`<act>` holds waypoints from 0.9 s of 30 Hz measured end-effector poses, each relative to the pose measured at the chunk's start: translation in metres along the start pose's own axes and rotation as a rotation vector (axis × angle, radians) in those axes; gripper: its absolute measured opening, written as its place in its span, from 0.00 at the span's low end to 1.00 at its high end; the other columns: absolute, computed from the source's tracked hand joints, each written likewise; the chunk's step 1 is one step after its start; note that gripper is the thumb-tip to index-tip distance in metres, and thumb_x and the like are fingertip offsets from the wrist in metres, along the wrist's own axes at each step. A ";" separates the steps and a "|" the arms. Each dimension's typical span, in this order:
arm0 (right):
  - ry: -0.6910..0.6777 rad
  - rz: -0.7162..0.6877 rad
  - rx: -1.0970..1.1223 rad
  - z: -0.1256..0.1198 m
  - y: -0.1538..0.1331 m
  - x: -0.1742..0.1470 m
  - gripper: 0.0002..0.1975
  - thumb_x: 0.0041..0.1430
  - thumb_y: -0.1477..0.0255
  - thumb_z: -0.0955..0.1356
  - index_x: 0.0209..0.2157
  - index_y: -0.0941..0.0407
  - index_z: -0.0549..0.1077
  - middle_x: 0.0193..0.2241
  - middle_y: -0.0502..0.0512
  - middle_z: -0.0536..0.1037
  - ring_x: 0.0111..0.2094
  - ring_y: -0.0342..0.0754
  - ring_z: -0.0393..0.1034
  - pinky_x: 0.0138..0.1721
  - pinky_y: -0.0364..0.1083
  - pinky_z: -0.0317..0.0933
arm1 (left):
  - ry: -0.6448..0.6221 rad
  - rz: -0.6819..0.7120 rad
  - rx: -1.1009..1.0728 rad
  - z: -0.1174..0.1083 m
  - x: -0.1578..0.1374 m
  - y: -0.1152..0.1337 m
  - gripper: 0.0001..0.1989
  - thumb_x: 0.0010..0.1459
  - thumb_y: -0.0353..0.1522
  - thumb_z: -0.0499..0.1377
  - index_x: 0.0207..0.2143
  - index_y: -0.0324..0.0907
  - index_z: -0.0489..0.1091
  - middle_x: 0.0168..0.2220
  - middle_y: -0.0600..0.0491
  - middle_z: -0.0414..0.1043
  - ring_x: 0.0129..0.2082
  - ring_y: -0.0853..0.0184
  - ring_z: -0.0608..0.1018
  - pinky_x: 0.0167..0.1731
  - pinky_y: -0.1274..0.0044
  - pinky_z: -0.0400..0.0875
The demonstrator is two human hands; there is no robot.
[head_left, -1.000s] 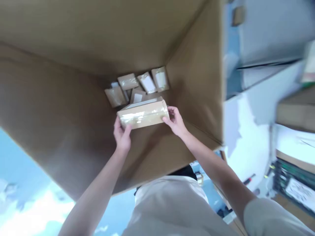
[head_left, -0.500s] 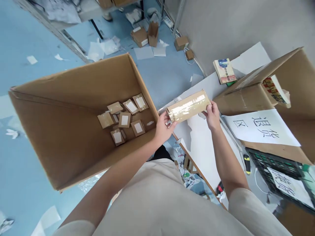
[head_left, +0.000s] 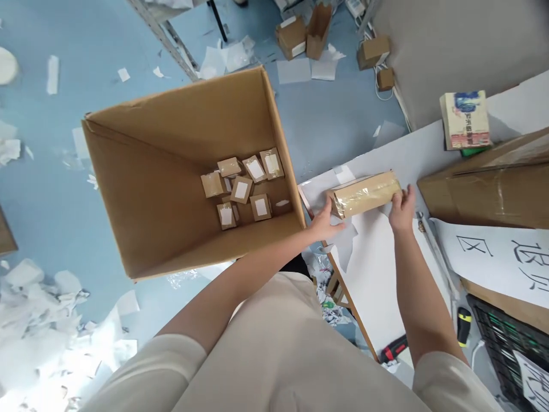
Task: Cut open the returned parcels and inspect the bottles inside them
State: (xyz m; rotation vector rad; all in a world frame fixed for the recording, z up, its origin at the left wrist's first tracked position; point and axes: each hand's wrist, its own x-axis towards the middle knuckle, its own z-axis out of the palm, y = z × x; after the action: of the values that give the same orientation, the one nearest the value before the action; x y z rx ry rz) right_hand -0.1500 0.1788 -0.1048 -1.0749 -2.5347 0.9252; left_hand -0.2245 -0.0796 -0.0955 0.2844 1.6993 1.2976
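A long brown cardboard box (head_left: 364, 195), wrapped in shiny clear tape, is held between my two hands just at or above the white-covered table. My left hand (head_left: 326, 222) grips its left end, fingers at the far corner and thumb along the near side. At the right end, my right hand (head_left: 402, 210) has its fingers closed on the box's edge. To the left stands a large open carton (head_left: 171, 123). Several small cardboard boxes (head_left: 241, 189), most with white labels, lie on its bottom.
The table (head_left: 377, 257) holds a red-and-black tool (head_left: 393, 348), a yellow-and-black cutter (head_left: 464, 326) and a black crate (head_left: 493, 343). Another carton (head_left: 493, 194) with a handwritten sign (head_left: 493, 252) stands right, near a thick book (head_left: 466, 120). Paper scraps (head_left: 51, 332) litter the floor.
My view has swung, so the large carton and table sit differently in it. Both hands have carried the long box rightward in view, farther over the table and away from the large carton.
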 end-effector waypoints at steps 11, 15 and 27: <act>0.276 -0.044 -0.594 -0.006 -0.155 -0.026 0.52 0.47 0.45 0.63 0.68 0.50 0.40 0.69 0.65 0.40 0.69 0.59 0.33 0.65 0.54 0.32 | -0.111 0.170 0.047 -0.147 -0.078 -0.030 0.35 0.53 0.42 0.62 0.60 0.37 0.62 0.60 0.40 0.64 0.59 0.53 0.69 0.59 0.70 0.64; 0.189 -0.526 -0.603 0.084 -0.261 -0.047 0.43 0.54 0.49 0.60 0.67 0.47 0.42 0.68 0.60 0.47 0.69 0.55 0.39 0.65 0.56 0.41 | 0.009 -0.004 -0.010 -0.228 -0.078 -0.085 0.30 0.55 0.40 0.60 0.59 0.38 0.62 0.57 0.40 0.68 0.56 0.57 0.73 0.56 0.68 0.67; -1.237 -0.230 -0.770 0.446 -0.204 -0.036 0.23 0.61 0.69 0.64 0.58 0.57 0.65 0.53 0.63 0.73 0.54 0.55 0.68 0.56 0.51 0.61 | 0.371 -0.716 0.025 -0.318 -0.040 -0.283 0.25 0.60 0.38 0.57 0.57 0.37 0.63 0.54 0.42 0.71 0.54 0.61 0.74 0.54 0.74 0.67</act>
State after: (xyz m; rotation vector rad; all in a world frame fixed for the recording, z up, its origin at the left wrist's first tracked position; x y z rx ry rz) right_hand -0.4346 -0.1601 -0.3187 -0.2130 -4.1328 0.5998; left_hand -0.3557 -0.4216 -0.3167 -0.5457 1.8704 0.8143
